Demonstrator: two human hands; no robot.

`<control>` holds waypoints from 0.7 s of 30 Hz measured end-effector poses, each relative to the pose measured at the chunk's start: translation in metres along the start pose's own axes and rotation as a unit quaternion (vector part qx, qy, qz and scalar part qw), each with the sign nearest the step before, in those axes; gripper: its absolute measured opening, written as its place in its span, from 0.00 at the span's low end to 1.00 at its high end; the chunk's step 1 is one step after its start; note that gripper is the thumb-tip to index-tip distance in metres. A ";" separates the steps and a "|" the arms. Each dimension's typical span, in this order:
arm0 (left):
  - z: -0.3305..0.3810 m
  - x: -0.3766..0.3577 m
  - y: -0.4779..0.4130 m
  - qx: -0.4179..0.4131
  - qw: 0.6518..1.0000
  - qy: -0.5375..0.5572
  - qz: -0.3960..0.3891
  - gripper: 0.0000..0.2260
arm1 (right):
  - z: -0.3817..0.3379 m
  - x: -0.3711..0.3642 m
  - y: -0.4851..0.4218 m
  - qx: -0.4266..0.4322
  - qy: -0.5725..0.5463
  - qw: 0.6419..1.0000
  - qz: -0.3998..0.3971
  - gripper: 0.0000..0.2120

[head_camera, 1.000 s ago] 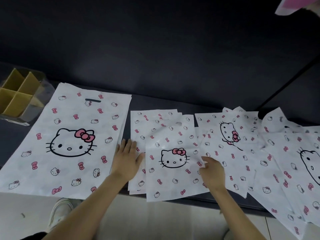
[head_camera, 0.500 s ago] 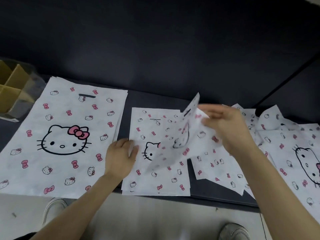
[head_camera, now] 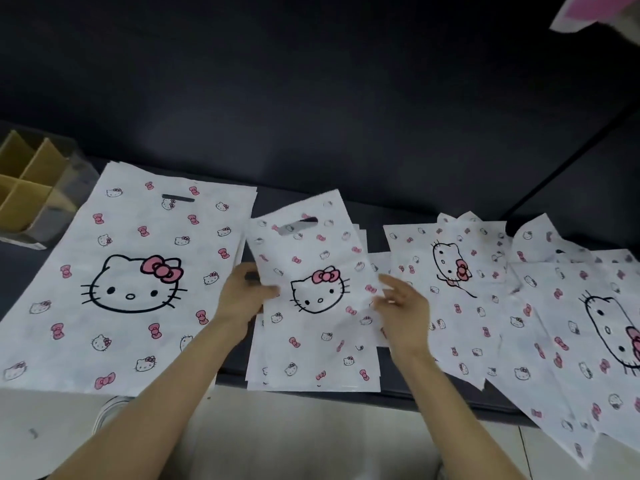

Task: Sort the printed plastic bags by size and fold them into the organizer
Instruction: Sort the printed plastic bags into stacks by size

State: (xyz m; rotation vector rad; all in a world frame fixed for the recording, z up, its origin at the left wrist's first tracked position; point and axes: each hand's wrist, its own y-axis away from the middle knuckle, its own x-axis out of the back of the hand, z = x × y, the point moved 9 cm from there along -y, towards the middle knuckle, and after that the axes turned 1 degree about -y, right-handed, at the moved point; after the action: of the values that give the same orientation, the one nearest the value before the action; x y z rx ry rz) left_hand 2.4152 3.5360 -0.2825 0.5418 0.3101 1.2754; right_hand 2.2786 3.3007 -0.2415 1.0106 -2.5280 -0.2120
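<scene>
Head view. Sorting step, no folding yet. The medium bag (head_camera: 317, 289) sits over the medium pile (head_camera: 311, 372) at mid-table (head_camera: 408, 211), slightly askew to the sheets below it. The large pile (head_camera: 131, 278) lies just to the left and the unsorted heap (head_camera: 464, 292) to the right. The organizer (head_camera: 31, 192) is at the far left corner.

My left hand (head_camera: 247, 296) comes in from below, forearm angled up and right. Its fingers are under the bag's left edge with the thumb on top, pinching it. My right hand (head_camera: 403, 315) is at the bag's right edge, fingers spread and loose. Motion blur hides whether they touch the plastic.

Next, I judge: square this bag to the pile's edges and lay it flat, then reach right into the heap for another. Thin plastic will likely slide, so press lightly.
</scene>
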 end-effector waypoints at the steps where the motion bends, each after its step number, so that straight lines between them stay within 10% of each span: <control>1: 0.000 0.000 -0.004 -0.023 0.997 -0.071 0.013 0.19 | 0.016 -0.003 0.000 -0.017 0.018 1.000 0.001 0.21; 6: -0.003 -0.006 -0.026 -0.101 0.948 -0.300 0.046 0.22 | 0.050 0.018 0.003 0.004 0.240 0.970 0.046 0.16; 11: -0.002 -0.004 -0.022 -0.169 0.866 -0.454 0.122 0.20 | 0.084 0.080 -0.023 0.001 0.509 0.857 0.078 0.37; 15: -0.006 -0.007 -0.005 -0.253 0.806 -0.502 0.188 0.21 | 0.101 0.089 -0.026 0.021 0.531 0.846 0.052 0.27; 21: 0.003 -0.032 0.029 -0.281 0.868 -0.398 0.092 0.19 | 0.041 0.101 0.000 0.087 0.394 0.907 0.122 0.14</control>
State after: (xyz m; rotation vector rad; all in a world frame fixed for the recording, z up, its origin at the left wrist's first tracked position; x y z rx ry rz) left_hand 2.3844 3.5106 -0.2671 0.5482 -0.8053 1.1423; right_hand 2.1958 3.2309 -0.2471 0.6378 -1.8989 0.4269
